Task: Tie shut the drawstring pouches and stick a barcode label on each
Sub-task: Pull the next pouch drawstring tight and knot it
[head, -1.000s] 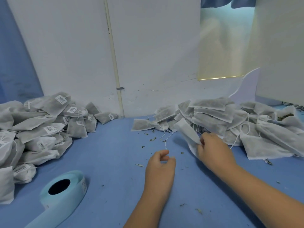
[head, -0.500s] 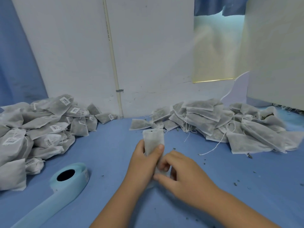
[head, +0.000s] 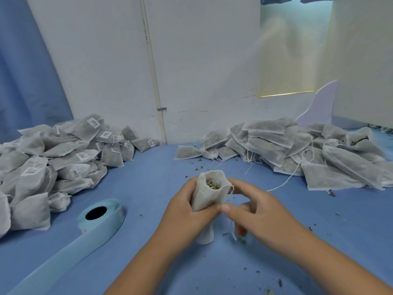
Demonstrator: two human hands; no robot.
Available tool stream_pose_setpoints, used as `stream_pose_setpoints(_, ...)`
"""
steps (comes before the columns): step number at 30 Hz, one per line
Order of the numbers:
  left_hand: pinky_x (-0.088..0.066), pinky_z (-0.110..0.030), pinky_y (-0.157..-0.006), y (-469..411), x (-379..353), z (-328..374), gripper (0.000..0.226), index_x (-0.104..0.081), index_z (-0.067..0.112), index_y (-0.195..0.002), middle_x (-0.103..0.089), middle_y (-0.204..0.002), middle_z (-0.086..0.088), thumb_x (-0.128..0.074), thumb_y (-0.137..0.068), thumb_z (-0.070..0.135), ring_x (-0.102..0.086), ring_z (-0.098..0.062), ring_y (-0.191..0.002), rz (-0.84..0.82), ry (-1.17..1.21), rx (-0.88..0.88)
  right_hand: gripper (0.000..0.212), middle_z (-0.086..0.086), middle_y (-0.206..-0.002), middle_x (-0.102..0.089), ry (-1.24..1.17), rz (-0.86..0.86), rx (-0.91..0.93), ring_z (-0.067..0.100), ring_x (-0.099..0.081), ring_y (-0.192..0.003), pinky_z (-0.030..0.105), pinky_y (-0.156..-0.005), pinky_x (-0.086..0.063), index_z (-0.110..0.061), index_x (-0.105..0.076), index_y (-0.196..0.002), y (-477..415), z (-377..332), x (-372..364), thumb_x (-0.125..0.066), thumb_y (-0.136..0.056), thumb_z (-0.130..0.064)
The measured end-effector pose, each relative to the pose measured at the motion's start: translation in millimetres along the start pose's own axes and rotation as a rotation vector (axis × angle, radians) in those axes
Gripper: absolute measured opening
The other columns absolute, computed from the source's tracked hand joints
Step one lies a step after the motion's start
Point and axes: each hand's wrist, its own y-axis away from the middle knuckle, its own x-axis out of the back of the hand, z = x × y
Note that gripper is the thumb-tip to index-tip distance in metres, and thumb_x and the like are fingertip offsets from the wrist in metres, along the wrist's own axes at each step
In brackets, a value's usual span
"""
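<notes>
White open-mouthed pouch (head: 208, 198) upright, gripped by left hand (head: 185, 211), right hand (head: 259, 211) touching it, grasp unclear

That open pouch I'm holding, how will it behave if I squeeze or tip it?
Probably floppy: the pouch creases where the left hand grips it. Likely light, being thin fabric around dried leaf bits. Its mouth gapes open, so tipping would probably spill them.

Small packing workshop. Evidence: heap of labelled pouches (head: 63, 158) left of the left grip (head: 187, 207), unlabelled heap (head: 297, 150) far right of it, label roll (head: 100, 218) near left, blue-covered surface (head: 148, 188), bare white wall (head: 202, 60).
</notes>
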Motion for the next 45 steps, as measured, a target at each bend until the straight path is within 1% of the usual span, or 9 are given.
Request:
stream_pose_setpoints(3, -0.049, -0.013, -0.071, 0.1, -1.1, -1.4, 0.038, -0.06, 0.044, -0.103, -0.069, -0.095, 0.019, -0.076, -0.079, 0.02, -0.065, 0.0, -0.085, 0.054, -0.113, -0.044, 0.014, -0.009, -0.05, -0.06, 0.127, 0.113, 0.012, 0.007, -0.054, -0.041, 0.013, -0.045, -0.039, -0.032, -0.071, -0.082, -0.2, -3.9, -0.1, -0.061, -0.089, -0.027)
stream_pose_setpoints(6, -0.044, -0.008, -0.059, -1.3, 0.0, -1.4, 0.037, -0.057, 0.045, -0.099, -0.066, -0.087, 0.019, -0.07, -0.081, 0.015, -0.059, 0.002, -0.07, 0.1, -0.199, -0.07, 0.023, -0.017, -0.065, -0.069, 0.109, 0.178, -0.025, 0.008, -0.053, -0.042, 0.017, -0.047, -0.043, -0.023, -0.071, -0.074, -0.2, -6.9, 0.6, -0.056, -0.091, -0.022)
stream_pose_setpoints(13, -0.04, -0.007, -0.057, -4.7, 9.2, -6.4, 0.053, -0.058, 0.038, -0.106, -0.063, -0.079, 0.017, -0.056, -0.076, -0.005, -0.055, 0.001, -0.068, 0.144, -0.323, -0.097, 0.017, 0.002, -0.071, -0.072, -0.246, 0.053, -0.13, 0.012, -0.042, -0.037, 0.019, -0.04, -0.035, -0.01, -0.068, -0.088, -1.0, -12.6, 2.3, -0.053, -0.095, -0.014)
stream_pose_setpoints(18, -0.041, -0.01, -0.053, -4.8, 9.3, -11.6, 0.047, -0.057, 0.037, -0.097, -0.065, -0.079, 0.013, -0.054, -0.076, -0.004, -0.056, -0.003, -0.066, 0.089, -0.358, -0.104, 0.029, -0.002, -0.049, -0.043, -0.25, -0.032, -0.273, 0.009, -0.026, -0.037, 0.017, -0.038, -0.025, -0.014, -0.066, -0.076, -3.9, -10.2, -2.6, -0.045, -0.093, -0.004)
stream_pose_setpoints(26, -0.039, -0.008, -0.056, -2.9, 5.8, -11.6, 0.038, -0.055, 0.042, -0.101, -0.061, -0.075, 0.02, -0.059, -0.068, 0.025, -0.052, -0.001, -0.057, -0.001, -0.314, -0.168, 0.014, -0.004, -0.045, -0.032, -0.189, -0.064, -0.295, 0.013, -0.025, -0.039, 0.017, -0.038, -0.023, -0.018, -0.049, -0.046, -0.7, -20.9, 4.0, -0.049, -0.058, -0.027)
stream_pose_setpoints(32, -0.046, -0.017, -0.07, -0.7, 5.2, -14.9, 0.043, -0.047, 0.051, -0.104, -0.06, -0.095, 0.026, -0.061, -0.064, 0.057, -0.058, 0.0, -0.085, -0.117, -0.543, -0.199, 0.046, -0.003, -0.049, -0.022, -0.458, 0.013, -0.207, 0.014, -0.015, -0.043, 0.021, -0.04, -0.018, -0.024, -0.033, -0.045, -1.7, -16.4, 3.6, -0.063, -0.078, -0.011)
stream_pose_setpoints(37, -0.05, -0.033, -0.073, -0.3, 9.2, -19.7, 0.034, -0.054, 0.044, -0.098, -0.064, -0.085, 0.019, -0.055, -0.07, 0.062, -0.059, -0.004, -0.082, -0.144, -0.625, -0.215, 0.039, -0.005, -0.042, -0.018, -0.85, 0.187, -0.131, 0.01, -0.011, -0.035, 0.017, -0.038, -0.012, -0.023, -0.028, -0.049, -8.2, -21.3, 27.9, -0.058, -0.067, -0.007)
stream_pose_setpoints(43, -0.042, -0.015, -0.081, 0.8, 3.2, -16.5, 0.047, -0.032, 0.071, -0.124, -0.056, -0.092, 0.041, -0.031, -0.077, 0.079, -0.052, 0.013, -0.091, -0.249, -0.666, -0.233, 0.039, -0.007, -0.04, -0.019, -0.957, 0.223, -0.145, 0.009, -0.011, -0.034, 0.019, -0.034, -0.013, -0.022, -0.027, -0.051, -10.3, -13.0, 35.1, -0.054, -0.075, -0.007)
stream_pose_setpoints(45, -0.041, -0.017, -0.076, 3.0, 2.7, -16.5, 0.043, -0.036, 0.065, -0.123, -0.055, -0.088, 0.031, -0.021, -0.084, 0.072, -0.051, 0.009, -0.087, -0.244, -0.759, -0.268, 0.038, -0.006, -0.042, -0.018, -0.96, 0.187, -0.161, 0.01, -0.01, -0.036, 0.02, -0.036, -0.011, -0.022, -0.026, -0.052, -10.0, -12.3, 33.8, -0.058, -0.071, -0.013)
